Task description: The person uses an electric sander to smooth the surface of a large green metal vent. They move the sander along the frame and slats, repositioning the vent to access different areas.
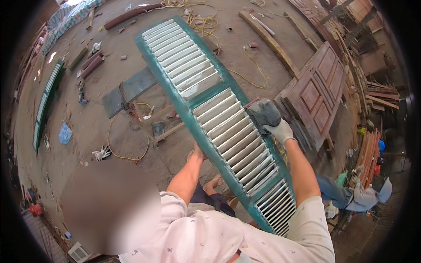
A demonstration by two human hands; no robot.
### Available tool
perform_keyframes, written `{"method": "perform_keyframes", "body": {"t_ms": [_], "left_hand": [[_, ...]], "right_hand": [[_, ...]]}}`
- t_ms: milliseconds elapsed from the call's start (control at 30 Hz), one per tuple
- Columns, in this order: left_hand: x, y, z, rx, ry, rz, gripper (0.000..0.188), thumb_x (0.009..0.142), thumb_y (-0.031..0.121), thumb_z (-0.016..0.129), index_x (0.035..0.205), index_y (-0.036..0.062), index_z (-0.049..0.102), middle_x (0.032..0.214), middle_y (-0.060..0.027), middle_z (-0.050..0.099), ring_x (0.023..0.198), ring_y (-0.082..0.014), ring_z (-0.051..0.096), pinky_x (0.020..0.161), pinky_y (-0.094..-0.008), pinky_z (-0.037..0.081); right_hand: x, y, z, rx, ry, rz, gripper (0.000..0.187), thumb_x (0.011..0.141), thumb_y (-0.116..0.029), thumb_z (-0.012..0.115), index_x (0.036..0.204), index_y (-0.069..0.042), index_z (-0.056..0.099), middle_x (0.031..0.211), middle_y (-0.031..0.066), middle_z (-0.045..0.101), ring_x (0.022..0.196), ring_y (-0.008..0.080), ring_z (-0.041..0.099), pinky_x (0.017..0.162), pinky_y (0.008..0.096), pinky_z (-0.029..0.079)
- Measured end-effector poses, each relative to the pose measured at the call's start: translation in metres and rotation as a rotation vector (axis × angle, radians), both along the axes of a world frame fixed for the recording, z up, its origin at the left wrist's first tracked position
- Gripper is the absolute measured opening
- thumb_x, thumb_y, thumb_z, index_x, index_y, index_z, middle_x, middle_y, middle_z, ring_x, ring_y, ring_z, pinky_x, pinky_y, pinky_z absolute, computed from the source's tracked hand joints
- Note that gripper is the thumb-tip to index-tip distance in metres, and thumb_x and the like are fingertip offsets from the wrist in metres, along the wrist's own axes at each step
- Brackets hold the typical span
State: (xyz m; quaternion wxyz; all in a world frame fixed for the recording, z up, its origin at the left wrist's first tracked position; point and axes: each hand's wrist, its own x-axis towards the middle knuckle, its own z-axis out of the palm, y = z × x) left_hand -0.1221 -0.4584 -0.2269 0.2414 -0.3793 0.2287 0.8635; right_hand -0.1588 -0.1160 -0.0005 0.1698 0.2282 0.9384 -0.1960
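A long green louvered shutter (188,105) with pale, worn slats lies slanted in front of me, from the upper left down to the lower right. My right hand (280,130), in a whitish glove, grips a dark grey power sander (264,115) at the shutter's right edge, beside the middle section of slats. At the opposite long edge, my left hand (198,151) holds the frame. The fingers of that hand are partly hidden by the shutter's edge.
Reddish panelled doors (322,94) lean at the right, near a long timber beam (269,44). Yellow cord (199,19) lies tangled on the floor. Another green shutter (46,105) is at far left. A grey board (129,90) lies beyond my left hand; another person (364,195) crouches at right.
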Motion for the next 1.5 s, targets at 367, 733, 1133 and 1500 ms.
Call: {"method": "perform_keyframes", "body": {"t_ms": [367,733,1133,1500], "left_hand": [[0.044,-0.039,-0.046,-0.077,-0.048,-0.042,0.064,0.109,0.072,0.042,0.137,0.0179,0.064,0.116,-0.0070,0.068,0.100,-0.0281,0.069,0.087,-0.0537,0.061],[-0.063,-0.038,0.051,-1.093,-0.261,-0.021,0.090,0.108,0.076,0.049,0.144,-0.0044,0.068,0.135,-0.0204,0.072,0.121,-0.0385,0.069,0.106,-0.0503,0.051],[-0.076,-0.031,0.064,-1.407,-0.476,-0.257,0.096,0.104,0.081,0.042,0.130,-0.0052,0.075,0.129,-0.0286,0.075,0.122,-0.0468,0.070,0.106,-0.0573,0.052],[-0.077,-0.025,0.067,-1.512,-0.484,-0.293,0.098,0.104,0.083,0.037,0.129,-0.0038,0.076,0.127,-0.0267,0.077,0.120,-0.0473,0.072,0.106,-0.0581,0.053]], "right_hand": [[0.010,-0.013,0.011,0.029,-0.155,0.063,0.084,0.081,-0.057,0.088,0.148,-0.012,0.065,0.136,0.0222,0.075,0.127,0.0413,0.070,0.109,0.0498,0.055],[-0.178,-0.110,-0.008,-0.085,-0.029,0.178,0.075,0.082,-0.059,0.084,0.138,-0.011,0.074,0.134,0.0242,0.076,0.125,0.0414,0.073,0.107,0.0520,0.057],[-0.116,-0.078,0.000,-0.053,-0.130,0.152,0.072,0.085,-0.056,0.084,0.141,-0.012,0.071,0.134,0.0219,0.076,0.127,0.0407,0.071,0.110,0.0498,0.055],[0.049,0.016,-0.002,-0.136,0.230,0.048,0.091,0.077,-0.047,0.093,0.155,-0.013,0.060,0.139,0.0213,0.072,0.132,0.0403,0.067,0.113,0.0478,0.053]]}}
